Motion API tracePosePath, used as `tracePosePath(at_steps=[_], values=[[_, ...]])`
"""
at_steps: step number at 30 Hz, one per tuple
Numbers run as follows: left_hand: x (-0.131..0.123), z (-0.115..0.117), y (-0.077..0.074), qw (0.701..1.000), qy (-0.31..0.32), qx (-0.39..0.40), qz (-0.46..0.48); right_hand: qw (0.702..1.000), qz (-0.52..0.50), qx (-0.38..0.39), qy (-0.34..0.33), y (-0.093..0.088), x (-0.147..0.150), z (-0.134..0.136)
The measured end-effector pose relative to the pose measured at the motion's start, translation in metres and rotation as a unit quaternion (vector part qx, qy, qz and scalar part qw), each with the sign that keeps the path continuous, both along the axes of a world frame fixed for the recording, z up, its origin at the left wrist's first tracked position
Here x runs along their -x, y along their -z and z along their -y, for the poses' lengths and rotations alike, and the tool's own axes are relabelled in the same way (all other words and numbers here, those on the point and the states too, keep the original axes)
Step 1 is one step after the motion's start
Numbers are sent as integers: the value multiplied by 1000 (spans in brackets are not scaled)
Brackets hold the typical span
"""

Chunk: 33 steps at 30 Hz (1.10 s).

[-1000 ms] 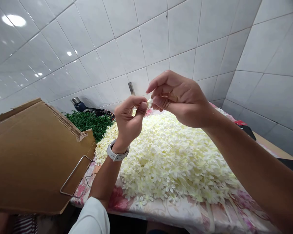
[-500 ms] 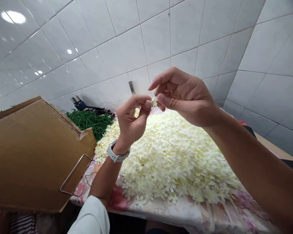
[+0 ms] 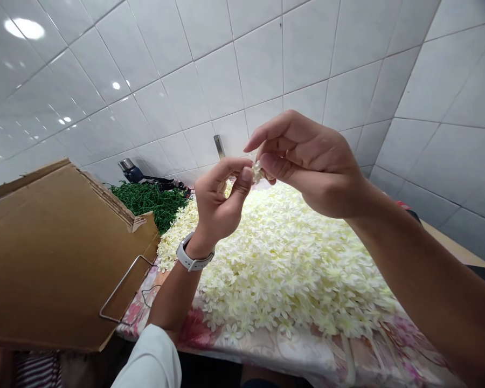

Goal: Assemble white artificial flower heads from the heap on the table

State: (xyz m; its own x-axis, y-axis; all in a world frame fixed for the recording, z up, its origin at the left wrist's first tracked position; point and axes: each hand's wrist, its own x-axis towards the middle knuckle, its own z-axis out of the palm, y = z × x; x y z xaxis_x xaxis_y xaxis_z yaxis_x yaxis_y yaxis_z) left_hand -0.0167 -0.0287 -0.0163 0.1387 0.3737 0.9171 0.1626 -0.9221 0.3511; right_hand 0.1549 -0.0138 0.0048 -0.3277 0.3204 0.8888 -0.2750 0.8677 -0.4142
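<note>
Between my two hands is a small white artificial flower point(image 3: 257, 172), held up above a wide heap of similar flowers point(image 3: 299, 264). My left hand point(image 3: 222, 194), with a pale watch on its wrist, pinches the flower from the left between thumb and forefinger. From the right, my right hand point(image 3: 307, 161) closes its thumb and fingers on the same flower. The fingertips partly cover it, so its stem cannot be made out.
A cardboard box point(image 3: 52, 258) stands at left with a bent metal wire point(image 3: 121, 291) by its edge. Behind it lie green artificial stems point(image 3: 147, 205) and a dark flask point(image 3: 131, 171). The floral tablecloth point(image 3: 267, 347) shows along the front. A tiled wall point(image 3: 210, 97) rises behind.
The flower between my fingertips has turned and is more covered by them. My right hand has shifted and tilted very slightly; my left hand has hardly moved.
</note>
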Motion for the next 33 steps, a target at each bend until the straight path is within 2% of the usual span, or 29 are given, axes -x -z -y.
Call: tracePosePath(at_steps=[4, 6, 9, 14, 18, 23, 30, 33], values=[[-3, 1, -2, 1000, 7, 11, -1, 988, 27, -99, 118, 1, 1, 5], [-5, 1, -3, 1000, -8, 20, 3, 980, 43, -118, 154, 2, 1, 5], [-3, 1, -6, 999, -34, 34, 16, 981, 37, -109, 158, 1, 0, 3], [4, -3, -11, 990, -142, 18, 16, 974, -5, -121, 191, 1, -3, -5], [6, -6, -9, 982, -190, 1, 11, 963, -1, -144, 228, 5, -1, -12], [2, -9, -4, 956, -274, -107, -14, 938, -3, -180, 296, 7, 0, -15], [-5, -5, -4, 934, -319, -159, -11, 904, -5, -245, 349, 9, 0, -22], [-8, -7, -1, 933, -314, -176, -14, 907, -25, -240, 344, 9, 1, -26]])
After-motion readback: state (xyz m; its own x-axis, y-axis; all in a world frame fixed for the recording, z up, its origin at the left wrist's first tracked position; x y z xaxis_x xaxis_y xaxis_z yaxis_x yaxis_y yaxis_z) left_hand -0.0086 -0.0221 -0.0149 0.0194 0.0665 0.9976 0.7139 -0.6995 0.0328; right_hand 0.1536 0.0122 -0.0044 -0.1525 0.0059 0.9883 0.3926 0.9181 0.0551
